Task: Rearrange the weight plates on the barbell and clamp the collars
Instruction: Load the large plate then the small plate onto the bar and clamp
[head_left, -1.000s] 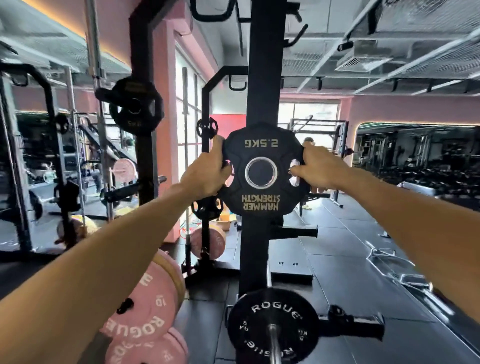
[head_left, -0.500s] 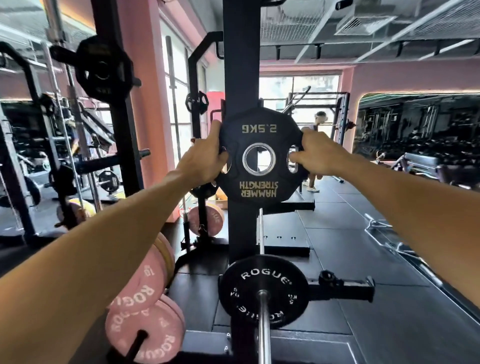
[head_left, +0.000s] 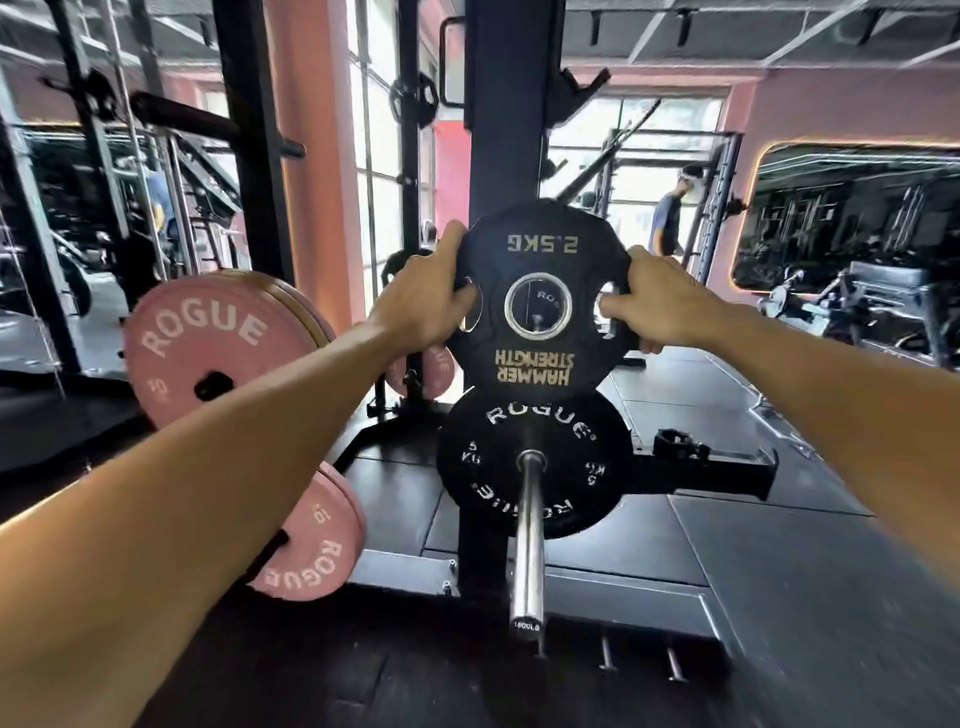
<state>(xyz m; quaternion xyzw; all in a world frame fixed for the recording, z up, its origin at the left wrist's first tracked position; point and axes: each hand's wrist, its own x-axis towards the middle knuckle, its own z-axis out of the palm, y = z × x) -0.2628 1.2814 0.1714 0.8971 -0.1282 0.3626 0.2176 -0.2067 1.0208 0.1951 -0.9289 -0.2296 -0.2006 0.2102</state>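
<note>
Left hand (head_left: 423, 299) curled round left edge of 2.5 kg plate (head_left: 540, 306), fingers thru grip slot. Right hand (head_left: 657, 304) clamped likewise on right edge. Plate held upright in air, face toward camera, lettering upside down, bore in line w/ barbell sleeve (head_left: 527, 540). Directly above black 5 kg plate (head_left: 530, 467) already on sleeve; sleeve's long axis pointing at camera. Collar (head_left: 675, 441) resting on rack arm, right of 5 kg plate.

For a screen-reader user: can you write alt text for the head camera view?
Two hands, left hand and right hand, grip a black 2.5 kg plate by its side cutouts, above the barbell sleeve that already carries a black 5 kg plate. Pink plates sit stored at left.
</note>
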